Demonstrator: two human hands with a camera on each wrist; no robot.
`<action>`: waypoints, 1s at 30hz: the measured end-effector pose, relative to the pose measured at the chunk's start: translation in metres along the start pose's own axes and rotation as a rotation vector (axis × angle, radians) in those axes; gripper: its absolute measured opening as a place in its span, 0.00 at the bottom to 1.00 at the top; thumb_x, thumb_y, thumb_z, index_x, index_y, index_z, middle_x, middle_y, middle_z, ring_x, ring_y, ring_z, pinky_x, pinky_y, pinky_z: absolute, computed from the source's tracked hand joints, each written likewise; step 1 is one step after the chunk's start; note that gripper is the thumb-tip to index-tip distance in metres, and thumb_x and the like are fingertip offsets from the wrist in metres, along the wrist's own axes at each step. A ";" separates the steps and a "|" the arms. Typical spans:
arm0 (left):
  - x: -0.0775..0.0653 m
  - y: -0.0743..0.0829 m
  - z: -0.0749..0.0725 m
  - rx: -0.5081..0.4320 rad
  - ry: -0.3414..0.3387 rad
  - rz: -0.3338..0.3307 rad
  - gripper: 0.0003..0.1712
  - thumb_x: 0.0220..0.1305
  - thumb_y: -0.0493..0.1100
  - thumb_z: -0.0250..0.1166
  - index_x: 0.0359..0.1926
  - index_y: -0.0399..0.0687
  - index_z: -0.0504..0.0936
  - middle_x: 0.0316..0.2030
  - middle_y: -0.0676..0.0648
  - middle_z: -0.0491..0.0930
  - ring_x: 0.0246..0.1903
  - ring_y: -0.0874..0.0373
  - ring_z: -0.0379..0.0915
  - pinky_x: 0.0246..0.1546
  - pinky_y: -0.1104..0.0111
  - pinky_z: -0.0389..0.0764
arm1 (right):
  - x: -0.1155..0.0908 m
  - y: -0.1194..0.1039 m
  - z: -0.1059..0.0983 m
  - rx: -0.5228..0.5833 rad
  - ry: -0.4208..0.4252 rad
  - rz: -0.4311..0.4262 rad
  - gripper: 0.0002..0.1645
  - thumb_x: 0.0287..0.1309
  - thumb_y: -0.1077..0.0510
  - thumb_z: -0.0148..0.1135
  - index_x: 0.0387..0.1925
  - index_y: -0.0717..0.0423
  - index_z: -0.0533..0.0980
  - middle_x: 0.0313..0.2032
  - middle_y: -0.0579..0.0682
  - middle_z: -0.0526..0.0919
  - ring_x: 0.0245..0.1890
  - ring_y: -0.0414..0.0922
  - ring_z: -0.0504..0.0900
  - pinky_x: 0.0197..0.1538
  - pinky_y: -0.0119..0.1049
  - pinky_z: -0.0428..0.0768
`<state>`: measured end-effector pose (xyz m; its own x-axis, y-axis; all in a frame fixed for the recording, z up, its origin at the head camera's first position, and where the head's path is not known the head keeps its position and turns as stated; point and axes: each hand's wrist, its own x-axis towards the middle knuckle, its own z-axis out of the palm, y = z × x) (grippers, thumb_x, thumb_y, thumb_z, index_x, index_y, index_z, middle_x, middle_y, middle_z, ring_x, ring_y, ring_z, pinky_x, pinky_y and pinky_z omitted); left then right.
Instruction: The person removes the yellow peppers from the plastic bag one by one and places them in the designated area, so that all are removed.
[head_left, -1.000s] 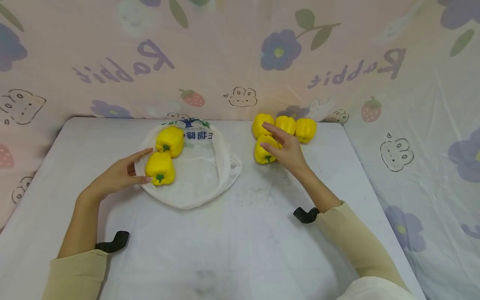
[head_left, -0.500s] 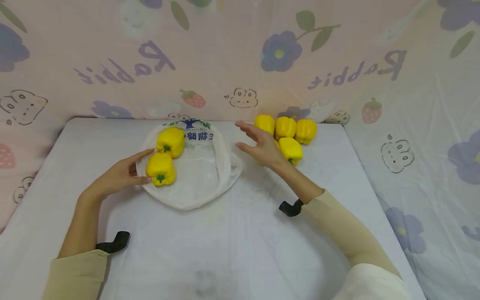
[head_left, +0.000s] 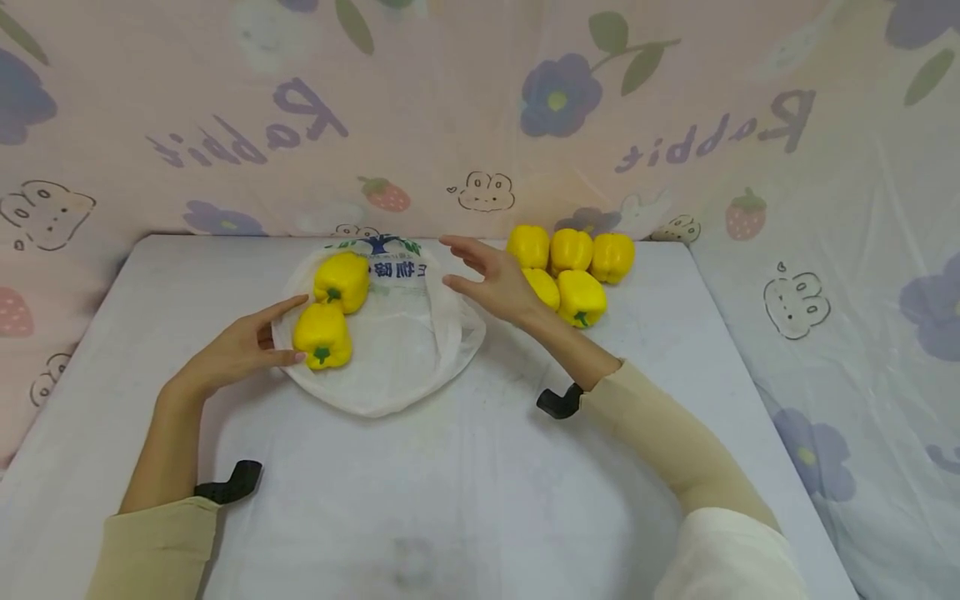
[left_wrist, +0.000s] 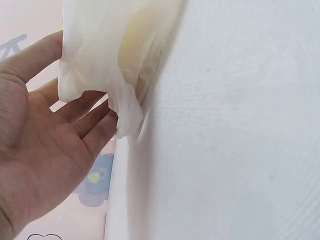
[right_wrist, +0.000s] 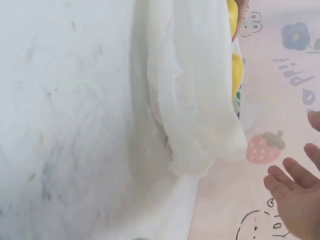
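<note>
A white plastic bag (head_left: 382, 379) lies on the table with its mouth spread into a ring. Two yellow bell peppers (head_left: 322, 333) with green stems sit at its left side. My left hand (head_left: 232, 354) holds the left rim; in the left wrist view the fingers (left_wrist: 95, 127) bend under the thin plastic. Above the bag's right rim hovers my right hand (head_left: 491, 283), its fingers spread with nothing between them. Behind and right of that hand is a group of several yellow bell peppers (head_left: 582, 298), one partly covered by the hand.
A white cloth covers the table (head_left: 450, 500). At the back and right hangs a patterned curtain (head_left: 435, 108) with flowers, strawberries and rabbits. A black wrist mount (head_left: 231, 483) juts from the left cuff, and another black mount (head_left: 560, 402) from the right.
My right hand has moved left, from over the pepper group to the bag's right rim, uncovering a front pepper. My left hand and the two peppers in the bag have stayed put.
</note>
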<state>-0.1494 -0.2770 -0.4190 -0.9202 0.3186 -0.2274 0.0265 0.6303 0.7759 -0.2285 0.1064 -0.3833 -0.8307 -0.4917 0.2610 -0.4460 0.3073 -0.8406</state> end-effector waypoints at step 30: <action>0.000 -0.001 0.001 -0.030 0.001 -0.010 0.52 0.61 0.48 0.72 0.79 0.54 0.51 0.72 0.31 0.56 0.65 0.35 0.61 0.64 0.37 0.61 | 0.060 0.003 0.057 0.106 -0.203 0.206 0.35 0.64 0.53 0.66 0.70 0.54 0.67 0.67 0.54 0.71 0.64 0.55 0.73 0.60 0.38 0.77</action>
<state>-0.1489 -0.2767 -0.4202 -0.9207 0.3119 -0.2348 0.0058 0.6122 0.7906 -0.2610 0.0314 -0.3972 -0.8114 -0.5844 -0.0111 -0.2294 0.3358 -0.9136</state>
